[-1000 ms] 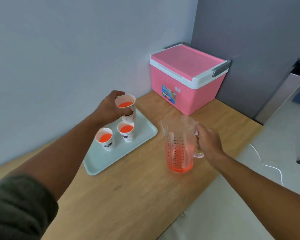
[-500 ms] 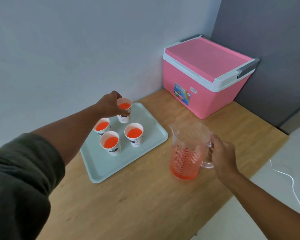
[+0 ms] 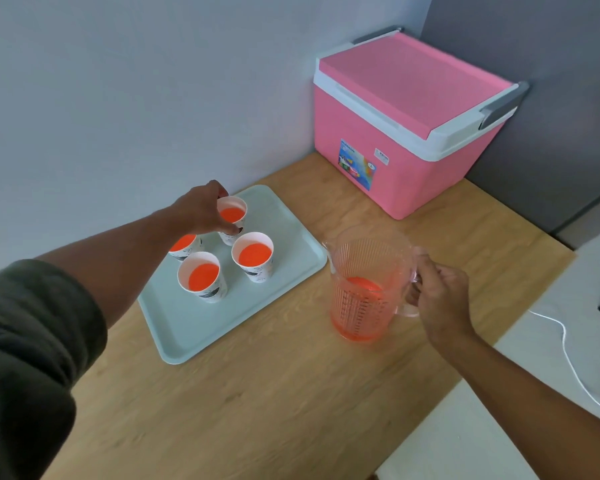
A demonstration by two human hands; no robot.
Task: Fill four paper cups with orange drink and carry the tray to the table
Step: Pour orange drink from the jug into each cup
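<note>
A pale green tray [image 3: 194,327] lies on the wooden counter and carries several white paper cups holding orange drink. My left hand [image 3: 201,211] grips the far cup [image 3: 232,213], which stands on the tray. Closer to me stand a right cup [image 3: 254,255] and a near cup [image 3: 201,276]. A left cup [image 3: 184,244] is partly hidden under my forearm. To the right of the tray a clear plastic jug [image 3: 368,289] rests upright on the counter, with orange drink in its lower part. My right hand [image 3: 442,299] is closed around its handle.
A pink cooler box [image 3: 406,123] with a white rim and grey handles stands in the back right corner against the wall. The counter edge [image 3: 499,341] runs diagonally on the right. Beyond it a white cable [image 3: 568,348] lies on the floor.
My left hand lowered the held cup from above the tray down onto it, behind the other cups. The view shifted closer and to the left. The jug stayed in place.
</note>
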